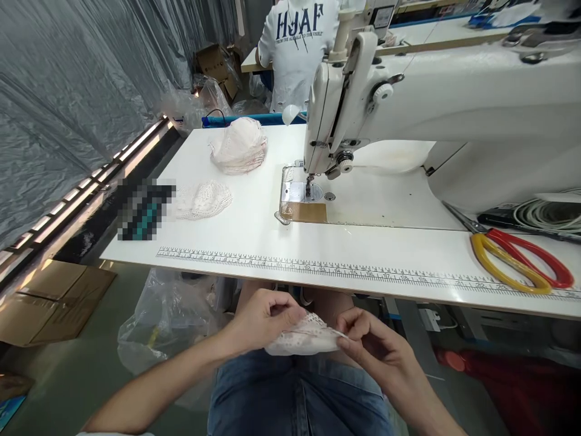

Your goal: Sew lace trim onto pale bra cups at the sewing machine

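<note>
A piece of white lace fabric (308, 336) is stretched between my two hands, above my lap and in front of the table edge. My left hand (270, 318) pinches its left end between thumb and fingers. At the other end, my right hand (372, 342) grips the edge with thumb and forefinger. On the table lie a single lace piece (206, 200) and, behind it, a stack of pale fabric pieces (240, 145). The white sewing machine (333, 115) stands beyond my hands, its presser foot (308, 184) over the metal needle plate.
Scissors with red and yellow handles (512, 260) lie at the table's right. A printed ruler (295, 266) runs along the front edge of the white table (254, 236). A plastic bag (167, 315) and a cardboard box (54, 300) are down left. Another person (297, 54) sits ahead.
</note>
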The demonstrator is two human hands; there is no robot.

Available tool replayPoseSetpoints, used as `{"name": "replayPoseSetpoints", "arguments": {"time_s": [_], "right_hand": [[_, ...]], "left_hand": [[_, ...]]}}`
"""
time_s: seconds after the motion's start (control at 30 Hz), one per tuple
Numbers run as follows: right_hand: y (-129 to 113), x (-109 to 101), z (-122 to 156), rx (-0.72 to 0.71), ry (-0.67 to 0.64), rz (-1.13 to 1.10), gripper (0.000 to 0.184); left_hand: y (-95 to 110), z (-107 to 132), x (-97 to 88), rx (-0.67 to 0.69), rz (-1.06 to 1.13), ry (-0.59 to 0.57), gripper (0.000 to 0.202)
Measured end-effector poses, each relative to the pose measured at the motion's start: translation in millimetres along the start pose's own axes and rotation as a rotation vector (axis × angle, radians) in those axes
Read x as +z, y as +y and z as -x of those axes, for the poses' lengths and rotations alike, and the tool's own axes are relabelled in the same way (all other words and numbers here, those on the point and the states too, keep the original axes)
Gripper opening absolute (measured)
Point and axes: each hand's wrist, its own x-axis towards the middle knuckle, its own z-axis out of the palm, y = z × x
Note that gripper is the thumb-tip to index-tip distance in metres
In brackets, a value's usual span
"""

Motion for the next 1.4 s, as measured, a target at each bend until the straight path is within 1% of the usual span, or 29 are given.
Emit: {"name": "replayPoseSetpoints", "arguments": {"time_s": [0.07,0.13,0.17,0.23,0.27,0.33,0.37,0.4,0.43,0.47,0.5,0.53,0.57,0.6,0.63,0.67,0.7,0.73,0.77,0.8,0.83,0.9,0.97,1.03,1.07,1.2,1.33,1.4], "right_hand": [[-4,0,1,0.101,0.025,-0.105,0.026],[-8,0,1,0.156,0.082,-0.171,0.028],[-10,-1,0,0.169,0.101,-0.204,0.028],[-11,-3,-1,0.188,0.099,-0.278,0.028],[-12,-5,-3,0.201,0.078,-0.315,0.028],[-12,-9,-6,0.239,0.018,-0.348,0.029],[-12,-12,-7,0.258,-0.009,-0.337,0.03],[-12,-14,-8,0.269,-0.032,-0.311,0.032],[-12,-16,-9,0.27,-0.047,-0.273,0.033],[-11,-18,-10,0.262,-0.056,-0.228,0.032],[-10,-19,-10,0.246,-0.063,-0.182,0.031],[-10,-20,-10,0.225,-0.07,-0.136,0.029],[-10,-20,-10,0.204,-0.082,-0.09,0.028],[-11,-20,-11,0.188,-0.099,-0.043,0.026],[-13,-19,-11,0.172,-0.113,0.004,0.024],[-15,-17,-11,0.151,-0.122,0.051,0.022],[-19,-16,-11,0.124,-0.125,0.099,0.021],[-22,-14,-11,0.093,-0.124,0.143,0.019],[-26,-13,-11,0.059,-0.123,0.181,0.018],[-29,-11,-10,0.027,-0.128,0.21,0.016],[-32,-11,-9,0.008,-0.139,0.23,0.014],[-33,-11,-6,0.001,-0.162,0.247,0.012],[-30,-14,-3,0.012,-0.162,0.238,0.013],[-24,-16,1,0.039,-0.139,0.209,0.016],[-21,-18,3,0.055,-0.13,0.194,0.017],[-12,-21,7,0.086,-0.128,0.16,0.016],[-9,-21,9,0.022,-0.14,0.229,0.015],[-8,-21,10,-0.057,-0.117,0.304,0.014]], "left_hand": [[11,0,-14.0,0.022,-0.015,0.024,0.036],[28,-2,-36.8,0.039,-0.037,0.057,0.035],[39,-5,-51.9,0.06,-0.059,0.114,0.034],[62,-16,-88.2,0.11,-0.152,0.318,0.031],[73,-24,-108.1,0.134,-0.205,0.418,0.03],[92,-43,-145.6,0.196,-0.312,0.568,0.03],[99,-51,-160.2,0.209,-0.399,0.611,0.031],[104,-59,-169.8,0.196,-0.523,0.622,0.032],[107,-64,-173.3,0.184,-0.667,0.647,0.031],[107,-67,-169.9,0.186,-0.818,0.69,0.028],[106,-65,-159.5,0.208,-0.959,0.737,0.026],[102,-61,-142.9,0.28,-1.064,0.806,0.031],[98,-53,-121.3,0.38,-1.096,0.821,0.036],[92,-43,-96.8,0.467,-1.063,0.724,0.038],[85,-33,-71.3,0.533,-0.971,0.549,0.039],[78,-23,-46.8,0.53,-0.85,0.318,0.043],[70,-14,-25.0,0.492,-0.708,0.122,0.047],[63,-8,-7.1,0.419,-0.579,-0.053,0.054],[55,-5,6.4,0.349,-0.453,-0.114,0.059],[47,-3,15.7,0.28,-0.331,-0.129,0.058],[40,-4,21.1,0.198,-0.223,-0.136,0.054],[28,-7,24.3,0.061,-0.057,-0.15,0.046],[19,-9,23.1,-0.022,0.038,-0.192,0.037],[13,-9,22.5,-0.071,0.117,-0.224,0.029],[11,-8,23.0,-0.086,0.162,-0.225,0.028],[4,-6,28.0,-0.1,0.332,-0.191,0.035],[3,-7,32.4,-0.206,0.446,-0.241,0.041],[3,-7,33.6,-0.21,0.451,-0.239,0.04]]}}
